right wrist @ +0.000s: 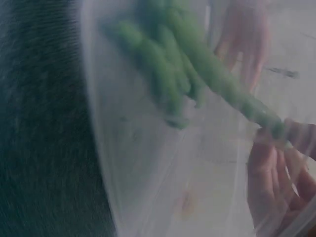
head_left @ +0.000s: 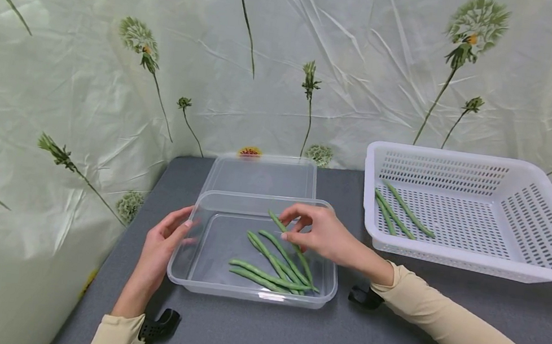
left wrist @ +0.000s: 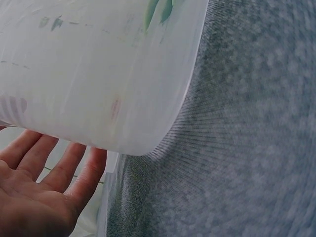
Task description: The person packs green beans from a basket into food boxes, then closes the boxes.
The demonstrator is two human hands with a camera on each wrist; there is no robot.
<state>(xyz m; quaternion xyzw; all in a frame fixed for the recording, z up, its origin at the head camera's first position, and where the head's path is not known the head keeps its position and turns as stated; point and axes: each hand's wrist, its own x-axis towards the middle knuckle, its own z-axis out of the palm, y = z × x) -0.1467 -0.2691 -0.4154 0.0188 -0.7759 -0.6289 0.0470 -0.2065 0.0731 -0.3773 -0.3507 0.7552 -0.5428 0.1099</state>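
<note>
A clear plastic container (head_left: 208, 252) stands in the middle of the table with several green beans (head_left: 264, 275) on its floor, bunched toward the right. Inside it, my right hand (head_left: 317, 233) pinches one green bean (head_left: 304, 262) near its far end, and the bean slants down over the others. The right wrist view shows that bean (right wrist: 232, 94) through the cloudy wall, its tip between thumb and fingers. At the container's left side is my left hand (head_left: 160, 247). Its fingers (left wrist: 89, 173) lie extended against the outer wall in the left wrist view.
A white perforated basket (head_left: 500, 265) sits at the right, holding a few green beans (head_left: 407, 209) at its left end. Behind the container lies a clear lid (head_left: 265, 177). Grey cloth (head_left: 257, 340) covers the table, and a flower-print sheet (head_left: 264, 97) hangs at the back and left.
</note>
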